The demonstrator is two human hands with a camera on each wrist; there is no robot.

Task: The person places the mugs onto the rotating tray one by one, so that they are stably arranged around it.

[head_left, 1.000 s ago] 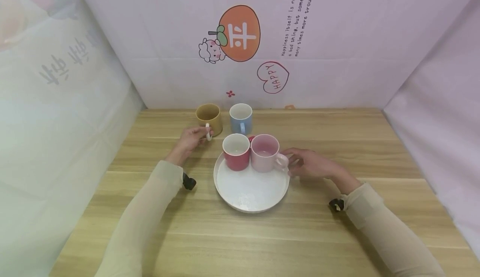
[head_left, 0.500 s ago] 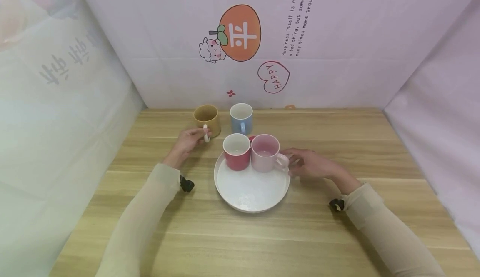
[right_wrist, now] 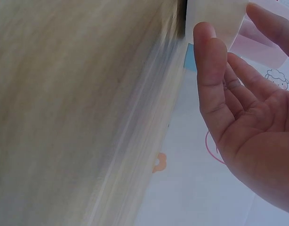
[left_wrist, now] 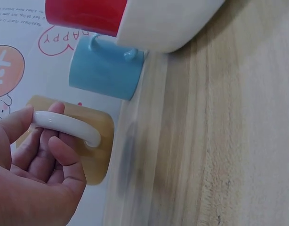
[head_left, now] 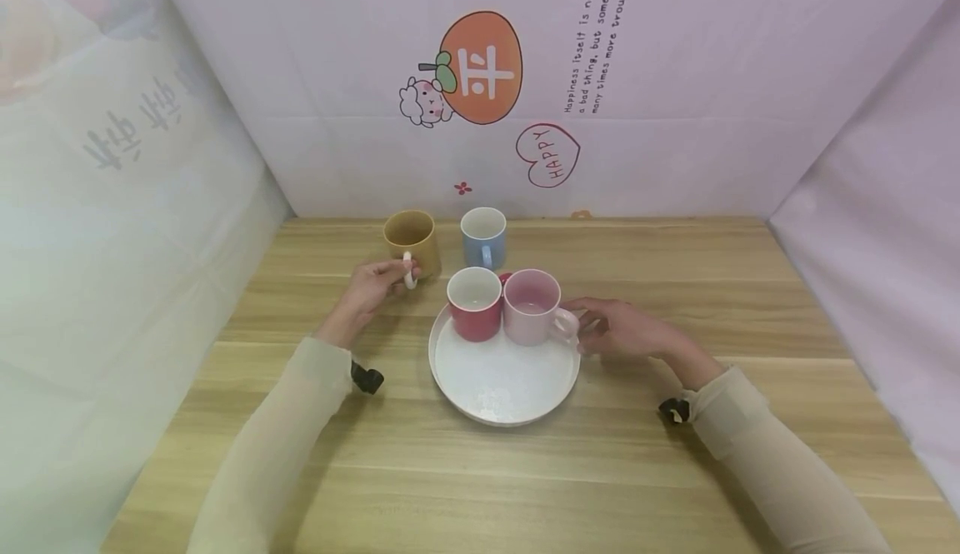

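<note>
My left hand (head_left: 375,281) pinches the white handle (left_wrist: 64,123) of a mustard-yellow mug (head_left: 425,249), which is upright near the back of the table. Its thumb and curled fingers close round the handle in the left wrist view. On a round white tray (head_left: 504,383) stand a red mug (head_left: 476,321) with a white inside and, right beside it, a pink mug (head_left: 525,326) with its handle turned right. My right hand (head_left: 626,326) is at the tray's right edge by the pink handle, thumb and loosely bent fingers spread apart in the right wrist view.
A light-blue mug (head_left: 476,250) stands behind the red mug, to the right of the yellow one. The wooden table (head_left: 480,496) ends at a printed white cloth wall (head_left: 660,162), with cloth on both sides too.
The left hand has drawn the yellow mug a little to the left and nearer, widening its gap to the blue mug. The right hand, tray and other mugs have stayed in place.
</note>
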